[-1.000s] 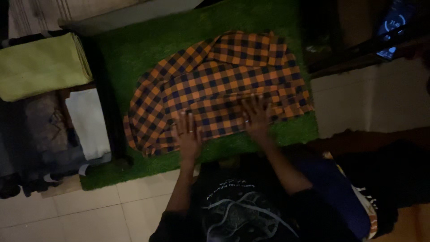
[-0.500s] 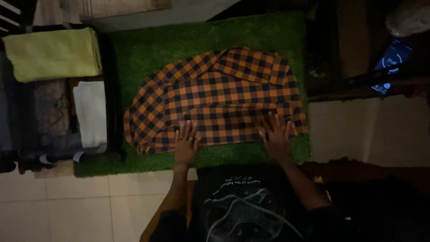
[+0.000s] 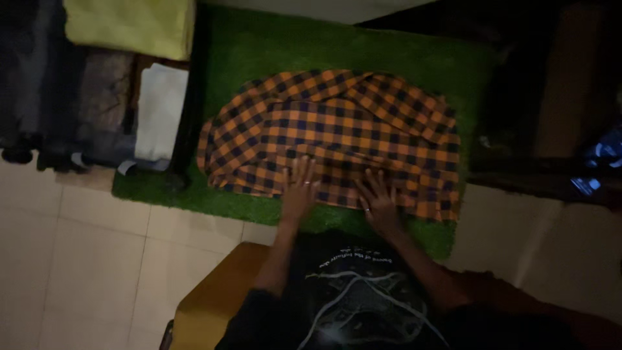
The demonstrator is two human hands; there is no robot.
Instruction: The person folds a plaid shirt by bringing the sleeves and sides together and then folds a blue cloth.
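Checked cloth (image 3: 337,129), in orange and dark squares, is spread over a green grass-like mat (image 3: 272,45) that lies on the tiled floor (image 3: 84,259). The cloth is folded over itself, with a diagonal fold seen across its far right part, and its near edge runs close to the near edge of the mat. Both hands are laid flat on the near part of the cloth. The left hand (image 3: 299,188) is pressed palm down with its fingers spread and pointed away from the body; nothing is grasped by it, and its grip is released. The right hand (image 3: 379,202) is set just beside it, likewise flat and spread, with a ring seen on one finger; its grip is released too. The two hands are near each other but apart.

To the left of the mat a dark rack (image 3: 191,97) is seen, on which folded things are kept: a yellow-green folded cloth (image 3: 133,26) at the far side and a white folded cloth (image 3: 159,110) nearer. At the right edge a small lit screen (image 3: 599,168) is seen in the dark. A dark printed shirt (image 3: 350,291) is worn by the person.
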